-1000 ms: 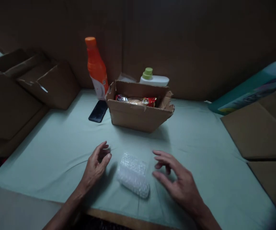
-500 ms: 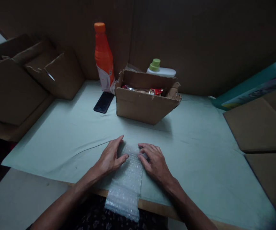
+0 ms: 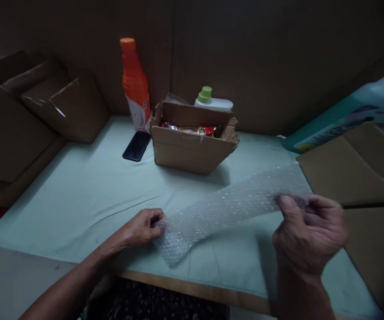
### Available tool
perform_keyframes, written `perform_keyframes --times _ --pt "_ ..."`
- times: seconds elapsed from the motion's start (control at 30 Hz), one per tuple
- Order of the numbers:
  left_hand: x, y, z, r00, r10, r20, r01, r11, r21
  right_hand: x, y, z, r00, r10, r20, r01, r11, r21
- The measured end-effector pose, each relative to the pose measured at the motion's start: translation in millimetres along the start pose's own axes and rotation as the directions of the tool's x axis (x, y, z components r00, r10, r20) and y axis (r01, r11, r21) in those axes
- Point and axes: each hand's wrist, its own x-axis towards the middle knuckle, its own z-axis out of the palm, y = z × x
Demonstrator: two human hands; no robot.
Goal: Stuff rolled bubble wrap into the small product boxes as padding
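Bubble wrap [image 3: 225, 206] is opened out, nothing visibly wrapped yet; L hand [image 3: 144, 228] has fingers clamped on one end, R hand [image 3: 312, 233] ditto nr. other.

Clear bubble wrap [image 3: 227, 204], orange-and-white bottle [image 3: 135, 84], brown box [image 3: 185, 154], mint cloth [image 3: 78, 191]

Makeshift tabletop workstation is being seen; home or workshop is not being revealed. Wooden-edged table [image 3: 195, 290] is being covered by pale green cloth [image 3: 75, 195], backed by brown panels [image 3: 262, 58], flanked by cardboard [image 3: 12, 138] both sides. Orange bottle [image 3: 135, 84], phone [image 3: 136, 147] are being kept on cloth.
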Motion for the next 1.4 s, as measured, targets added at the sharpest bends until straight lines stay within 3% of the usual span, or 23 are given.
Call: perform_keyframes --times 0.1,0.2,0.3,0.37,0.43,0.5,0.57,0.63,0.67,0.7,0.73,0.77,0.8,0.87,0.93,1.0,1.07,1.17,1.27,1.33,1.4 --pt "-5 -1 -25.1 0.998 -0.002 -0.069 0.001 1.000 -0.018 -10 14 -9 0.996 0.078 0.044 -0.075 0.995 -0.071" --pt "-4 -9 -50.4 0.959 0.030 -0.281 0.043 0.968 0.248 -24 41 -19 0.970 0.096 0.224 -0.036 0.965 -0.260" --pt "-4 -18 -60.4 0.823 0.291 -0.488 0.116 0.754 0.646 -31 70 -35 0.878 0.067 0.473 0.201 0.846 -0.494" --pt "-6 -19 -52.7 0.728 0.492 -0.477 0.111 0.602 0.791 -33 78 -42 0.832 0.025 0.555 0.344 0.761 -0.550" --pt "-8 -17 -34.0 0.688 0.612 -0.391 0.038 0.507 0.861 -38 71 -36 0.769 -0.069 0.636 0.462 0.747 -0.478" --pt "-7 -16 -10.2 0.709 0.651 -0.272 -0.080 0.457 0.886 -51 52 -12 0.637 -0.157 0.755 0.568 0.757 -0.322" --pt "-3 -18 9.8 0.778 0.611 -0.146 -0.185 0.444 0.877 -70 31 21 0.454 -0.205 0.867 0.630 0.762 -0.150" --pt "1 -24 18.5 0.855 0.513 -0.073 -0.212 0.475 0.854 -88 19 48 0.256 -0.217 0.942 0.658 0.753 -0.005" --pt "1 -28 17.9 0.884 0.463 -0.055 -0.209 0.500 0.841 -93 19 55 0.182 -0.214 0.960 0.666 0.745 0.039" --pt "0 -31 14.4 0.907 0.420 -0.038 -0.211 0.529 0.822 -95 23 55 0.143 -0.205 0.968 0.674 0.736 0.056" --pt "-2 -35 9.2 0.921 0.388 -0.019 -0.220 0.562 0.797 -93 33 49 0.145 -0.189 0.971 0.683 0.729 0.039" --pt "-5 -39 3.1 0.929 0.370 0.003 -0.239 0.596 0.767 -88 45 37 0.191 -0.169 0.967 0.690 0.724 -0.010" --pt "-9 -42 -2.9 0.931 0.365 0.023 -0.264 0.627 0.733 -79 59 20 0.267 -0.146 0.953 0.691 0.718 -0.083" --pt "-16 -48 -12.2 0.919 0.395 0.006 -0.294 0.673 0.679 -57 84 -16 0.466 -0.097 0.879 0.659 0.701 -0.272" --pt "-20 -54 -17.2 0.875 0.472 -0.110 -0.278 0.674 0.685 -34 99 -44 0.623 -0.079 0.778 0.608 0.674 -0.419" --pt "-21 -61 -19.4 0.795 0.534 -0.287 -0.167 0.649 0.743 -18 102 -52 0.697 -0.084 0.713 0.571 0.667 -0.479" --pt "-21 -68 -19.9 0.709 0.538 -0.456 0.024 0.628 0.778 -10 100 -39 0.716 -0.078 0.693 0.551 0.674 -0.493" --pt "-20 -80 -16.2 0.659 0.465 -0.591 0.235 0.620 0.749 -7 98 -6 0.713 -0.049 0.699 0.546 0.664 -0.510" --pt "-17 -88 -8.1 0.662 0.450 -0.599 0.234 0.636 0.735 -13 99 10 0.655 -0.063 0.753 0.564 0.704 -0.432" --pt "-14 -88 -6.3 0.662 0.468 -0.586 0.192 0.649 0.736 -18 98 4 0.615 -0.055 0.786 0.542 0.754 -0.371" --pt "-12 -80 -12.0 0.651 0.474 -0.593 0.176 0.666 0.725 -18 94 -10 0.610 -0.043 0.791 0.526 0.768 -0.364"
